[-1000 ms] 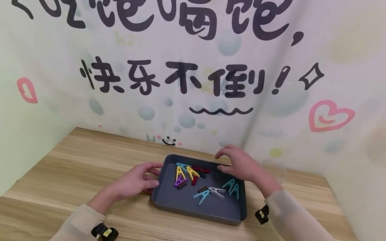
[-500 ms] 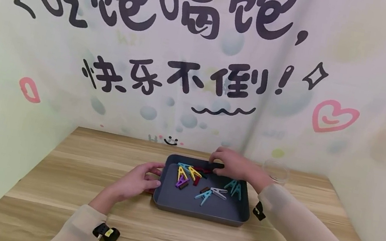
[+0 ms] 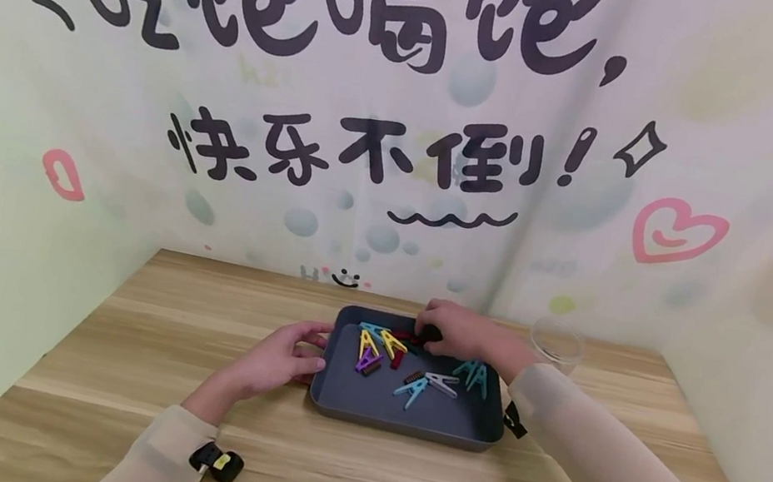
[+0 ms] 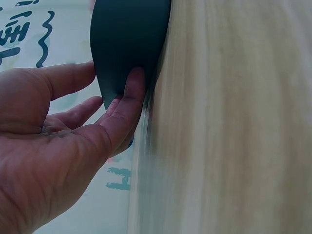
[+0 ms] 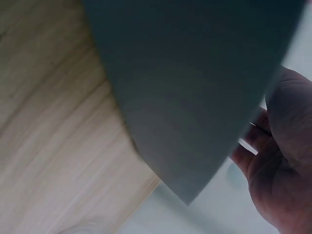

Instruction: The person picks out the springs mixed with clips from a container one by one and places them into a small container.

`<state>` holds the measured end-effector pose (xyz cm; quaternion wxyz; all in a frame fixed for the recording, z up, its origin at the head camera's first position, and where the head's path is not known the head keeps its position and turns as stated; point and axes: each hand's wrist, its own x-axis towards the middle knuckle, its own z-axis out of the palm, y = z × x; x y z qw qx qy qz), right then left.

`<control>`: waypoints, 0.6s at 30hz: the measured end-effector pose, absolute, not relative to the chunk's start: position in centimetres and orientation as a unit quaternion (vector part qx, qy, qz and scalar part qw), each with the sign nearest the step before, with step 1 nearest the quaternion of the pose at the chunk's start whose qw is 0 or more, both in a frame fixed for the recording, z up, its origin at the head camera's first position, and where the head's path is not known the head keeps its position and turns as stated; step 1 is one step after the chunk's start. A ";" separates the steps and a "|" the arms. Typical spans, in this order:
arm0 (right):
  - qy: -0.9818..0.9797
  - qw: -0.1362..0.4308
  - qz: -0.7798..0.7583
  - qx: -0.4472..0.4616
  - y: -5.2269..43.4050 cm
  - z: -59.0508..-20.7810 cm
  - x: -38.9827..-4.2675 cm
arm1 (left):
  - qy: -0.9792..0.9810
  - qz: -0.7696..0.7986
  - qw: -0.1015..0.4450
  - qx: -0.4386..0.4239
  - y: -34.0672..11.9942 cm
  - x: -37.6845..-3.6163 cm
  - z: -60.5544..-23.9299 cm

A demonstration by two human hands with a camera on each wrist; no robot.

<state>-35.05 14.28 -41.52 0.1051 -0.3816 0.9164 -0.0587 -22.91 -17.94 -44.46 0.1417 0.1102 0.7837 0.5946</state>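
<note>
A matte, dark grey, round-cornered tray (image 3: 361, 401) is set on a wood-grained table (image 3: 114, 333); smooth, V-shaped pegs (image 3: 412, 392), coloured yellow, purple, blue and white, are scattered inside. Its left wall is touched by the left hand (image 3: 273, 358), fingers extended and apart. The right hand (image 3: 459, 333) is held over the far edge; whether anything is pinched cannot be told. The pegs are shown only from the head; from the left wrist, a fingertip is seen on the outer wall.

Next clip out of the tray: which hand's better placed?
Right, likely: the right hand is over the far side of the tray, by the red clips; the left hand only touches its outer left wall.
</note>
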 end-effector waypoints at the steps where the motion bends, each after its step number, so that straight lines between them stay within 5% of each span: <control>1: 0.916 0.105 -0.056 -0.383 14.3 -41.6 -35.1 | 0.784 0.594 0.141 0.111 -17.9 -22.9 -44.5; 18: 0.920 0.097 -0.051 -0.377 14.2 -42.4 -35.3 | 0.787 0.591 0.140 0.106 -18.0 -22.9 -44.5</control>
